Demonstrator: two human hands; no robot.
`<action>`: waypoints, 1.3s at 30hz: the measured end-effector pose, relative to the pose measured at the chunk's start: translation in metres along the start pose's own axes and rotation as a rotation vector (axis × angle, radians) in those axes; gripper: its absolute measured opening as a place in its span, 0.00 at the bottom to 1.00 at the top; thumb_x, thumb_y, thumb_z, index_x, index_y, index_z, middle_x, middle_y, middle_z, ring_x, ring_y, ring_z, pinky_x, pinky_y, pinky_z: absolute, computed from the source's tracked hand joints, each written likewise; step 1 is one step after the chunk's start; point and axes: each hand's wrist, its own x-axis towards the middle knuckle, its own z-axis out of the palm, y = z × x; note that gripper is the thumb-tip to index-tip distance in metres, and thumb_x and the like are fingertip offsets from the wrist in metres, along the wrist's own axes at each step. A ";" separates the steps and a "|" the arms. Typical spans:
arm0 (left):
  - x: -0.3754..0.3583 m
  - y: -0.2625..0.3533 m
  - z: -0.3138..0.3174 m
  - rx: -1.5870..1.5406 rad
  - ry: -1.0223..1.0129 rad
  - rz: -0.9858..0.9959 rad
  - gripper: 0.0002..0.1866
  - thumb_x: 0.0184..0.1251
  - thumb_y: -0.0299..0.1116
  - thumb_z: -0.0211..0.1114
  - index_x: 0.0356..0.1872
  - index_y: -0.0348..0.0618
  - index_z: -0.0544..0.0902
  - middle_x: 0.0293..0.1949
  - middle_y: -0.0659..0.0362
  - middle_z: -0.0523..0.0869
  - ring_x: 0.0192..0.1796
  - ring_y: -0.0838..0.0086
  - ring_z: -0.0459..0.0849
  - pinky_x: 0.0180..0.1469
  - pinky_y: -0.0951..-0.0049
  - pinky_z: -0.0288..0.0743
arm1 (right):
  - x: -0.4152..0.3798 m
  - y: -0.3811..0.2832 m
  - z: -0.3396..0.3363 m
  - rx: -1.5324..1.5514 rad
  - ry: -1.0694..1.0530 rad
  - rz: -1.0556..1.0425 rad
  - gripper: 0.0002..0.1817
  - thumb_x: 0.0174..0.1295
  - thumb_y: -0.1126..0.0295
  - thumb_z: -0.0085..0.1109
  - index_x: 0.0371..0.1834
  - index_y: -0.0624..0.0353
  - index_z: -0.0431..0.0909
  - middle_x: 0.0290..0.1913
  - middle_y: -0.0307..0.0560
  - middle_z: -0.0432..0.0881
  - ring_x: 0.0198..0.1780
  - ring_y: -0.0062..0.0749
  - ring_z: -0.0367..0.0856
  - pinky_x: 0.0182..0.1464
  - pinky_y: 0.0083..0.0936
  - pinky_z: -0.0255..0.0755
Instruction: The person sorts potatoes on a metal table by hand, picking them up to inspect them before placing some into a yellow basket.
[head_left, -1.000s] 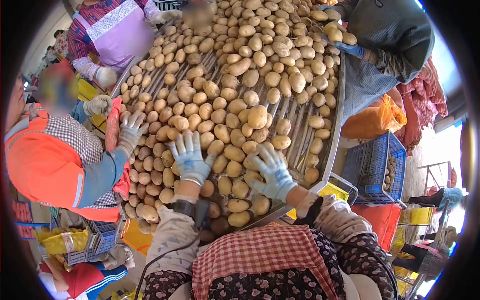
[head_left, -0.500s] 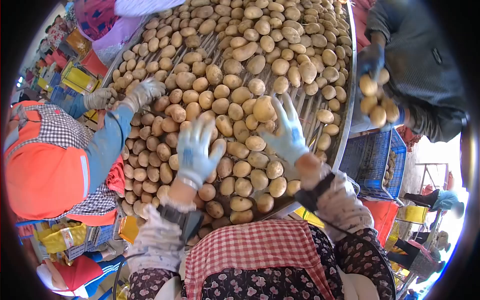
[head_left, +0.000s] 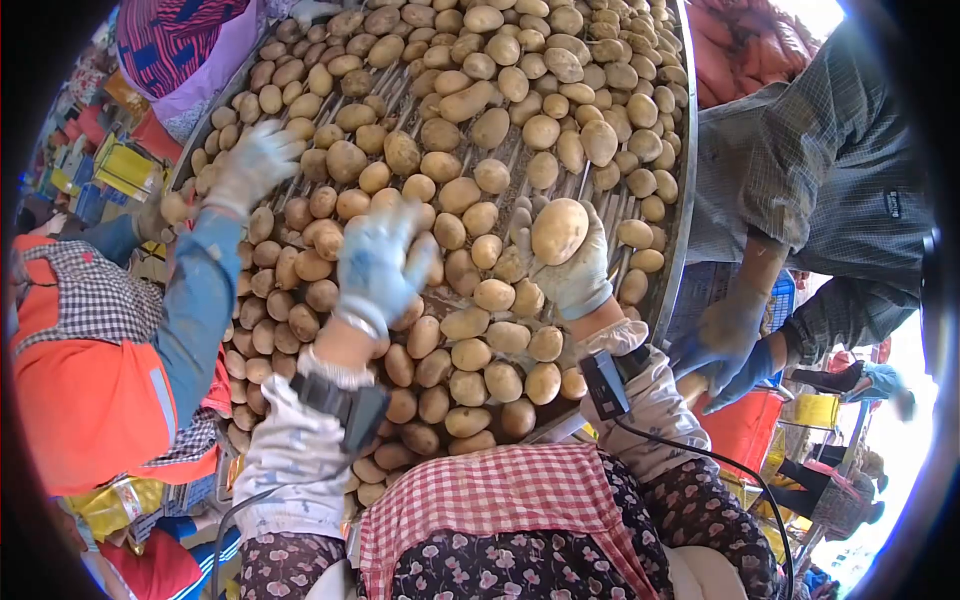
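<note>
My right hand (head_left: 582,285), in a pale work glove, is turned palm up and holds a large oval potato (head_left: 560,232) above the others. Its fingers curl up behind the potato. My left hand (head_left: 375,270), gloved in light blue, hovers over or touches the potatoes left of centre, fingers apart and smeared by motion. Nothing shows in its grasp. Loose potatoes (head_left: 468,354) of many sizes cover the slatted table (head_left: 400,118) around both hands.
A metal rim (head_left: 680,215) bounds the table on the right. A worker in an orange vest (head_left: 105,400) reaches in from the left with a gloved hand (head_left: 255,165). Another worker's blue-gloved hands (head_left: 725,345) are at right, above a red container (head_left: 745,430).
My right hand has turned palm up and taken hold of the large potato. My left hand stays over the pile, slightly shifted. The right-hand worker's hands have moved down towards the containers.
</note>
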 end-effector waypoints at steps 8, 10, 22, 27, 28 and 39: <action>-0.043 0.034 0.010 0.144 -0.577 0.004 0.44 0.65 0.52 0.62 0.75 0.38 0.56 0.74 0.45 0.59 0.75 0.53 0.59 0.76 0.47 0.47 | -0.025 0.008 0.007 -0.142 -0.038 -0.249 0.33 0.73 0.49 0.41 0.67 0.68 0.60 0.67 0.65 0.66 0.66 0.58 0.68 0.70 0.53 0.62; -0.034 0.043 0.014 -0.279 -0.271 -0.046 0.42 0.65 0.46 0.65 0.74 0.38 0.58 0.71 0.44 0.64 0.73 0.54 0.62 0.74 0.52 0.53 | -0.020 0.015 0.000 -0.251 -0.037 -0.269 0.30 0.74 0.50 0.42 0.67 0.65 0.63 0.65 0.59 0.70 0.66 0.49 0.70 0.70 0.46 0.63; -0.008 0.005 0.008 0.004 0.108 -0.229 0.38 0.49 0.39 0.76 0.64 0.46 0.72 0.53 0.46 0.78 0.51 0.51 0.80 0.52 0.54 0.76 | 0.000 -0.009 -0.039 -2.494 -0.257 -1.046 0.24 0.56 0.69 0.60 0.58 0.56 0.74 0.55 0.61 0.77 0.55 0.59 0.75 0.59 0.51 0.69; -0.010 0.005 0.018 0.254 -0.145 -0.320 0.39 0.46 0.49 0.75 0.63 0.50 0.74 0.49 0.51 0.78 0.48 0.52 0.79 0.48 0.53 0.76 | 0.052 -0.070 0.006 -2.219 0.062 -1.644 0.38 0.48 0.58 0.71 0.64 0.57 0.71 0.64 0.63 0.72 0.66 0.64 0.68 0.67 0.51 0.63; -0.009 0.005 0.020 0.244 -0.135 -0.343 0.38 0.47 0.49 0.75 0.63 0.50 0.74 0.49 0.51 0.78 0.48 0.52 0.79 0.48 0.53 0.76 | 0.064 -0.090 0.017 -2.303 0.421 -1.729 0.42 0.48 0.58 0.72 0.68 0.57 0.67 0.66 0.63 0.70 0.67 0.64 0.66 0.68 0.51 0.62; 0.033 -0.011 0.014 0.130 -0.228 -0.499 0.36 0.54 0.62 0.69 0.56 0.46 0.78 0.40 0.47 0.83 0.43 0.55 0.84 0.43 0.56 0.79 | 0.062 -0.097 0.038 -1.143 -0.003 -0.796 0.20 0.56 0.62 0.65 0.48 0.56 0.72 0.40 0.37 0.78 0.43 0.23 0.76 0.47 0.22 0.72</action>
